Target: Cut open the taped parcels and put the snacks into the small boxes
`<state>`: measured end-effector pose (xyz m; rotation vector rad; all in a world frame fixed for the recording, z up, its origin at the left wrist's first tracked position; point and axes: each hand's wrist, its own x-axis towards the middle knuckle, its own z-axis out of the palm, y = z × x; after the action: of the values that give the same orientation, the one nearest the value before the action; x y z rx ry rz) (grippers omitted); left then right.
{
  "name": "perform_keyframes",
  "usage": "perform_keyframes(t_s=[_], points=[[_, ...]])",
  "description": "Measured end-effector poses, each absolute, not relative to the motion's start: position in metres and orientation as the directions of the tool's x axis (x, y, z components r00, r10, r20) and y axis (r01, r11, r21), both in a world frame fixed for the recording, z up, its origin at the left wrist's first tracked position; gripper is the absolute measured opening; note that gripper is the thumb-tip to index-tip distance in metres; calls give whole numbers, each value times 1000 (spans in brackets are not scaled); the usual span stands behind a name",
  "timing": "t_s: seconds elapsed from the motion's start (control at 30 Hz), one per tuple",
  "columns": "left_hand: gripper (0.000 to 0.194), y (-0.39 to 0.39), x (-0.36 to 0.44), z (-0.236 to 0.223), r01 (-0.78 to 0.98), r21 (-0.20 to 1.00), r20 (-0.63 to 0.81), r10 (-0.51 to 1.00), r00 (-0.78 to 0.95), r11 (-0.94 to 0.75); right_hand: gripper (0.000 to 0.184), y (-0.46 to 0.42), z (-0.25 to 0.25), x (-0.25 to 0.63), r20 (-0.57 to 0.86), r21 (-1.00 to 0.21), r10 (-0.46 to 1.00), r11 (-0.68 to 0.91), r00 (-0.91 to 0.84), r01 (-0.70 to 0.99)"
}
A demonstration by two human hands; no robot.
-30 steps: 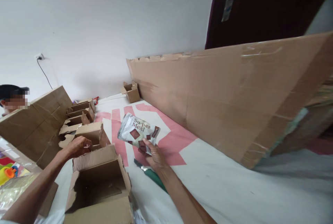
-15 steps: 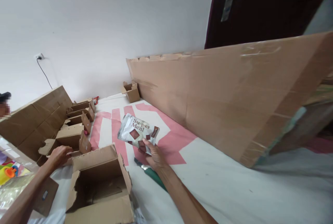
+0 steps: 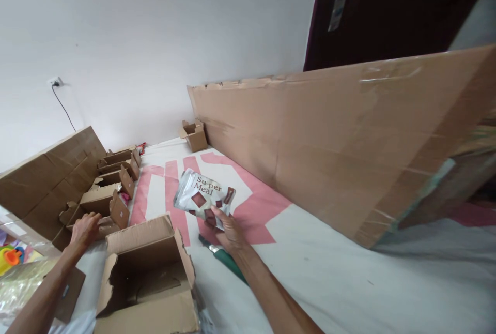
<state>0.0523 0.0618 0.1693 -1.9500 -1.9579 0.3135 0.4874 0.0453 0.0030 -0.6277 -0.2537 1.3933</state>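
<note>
Silver-white rectangular pouch [image 3: 202,195] pinched in right hand [image 3: 231,234]; at eight o'clock, left hand [image 3: 85,228] touches open brown cardboard box [image 3: 120,211], grip unclear.

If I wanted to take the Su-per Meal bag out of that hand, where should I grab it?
Probably pinch the bag by its left edge, coming from the left. That edge sticks out uncovered and looks flat, so fingers could close on both faces. The right hand already grips the lower right part, thumb across the front.
</note>
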Motion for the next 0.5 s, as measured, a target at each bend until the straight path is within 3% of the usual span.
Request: perform_keyframes(t_s=[0.13,0.27,0.37,0.5], points=[[38,49,53,154,915,-399,242,969,44,58,54,45,4,487,-210,-524,962,39,173,-851],[42,31,48,133,944,-311,449,892,42,113,52,45,5,487,-222,-510,959,42,178,-859],[34,20,47,114,978,-175,490,872,-17,117,53,45,5,487,-226,-520,959,27,169,-854],[10,16,47,87,980,114,425,884,-194,160,59,43,7,487,-231,-512,962,8,146,-859]])
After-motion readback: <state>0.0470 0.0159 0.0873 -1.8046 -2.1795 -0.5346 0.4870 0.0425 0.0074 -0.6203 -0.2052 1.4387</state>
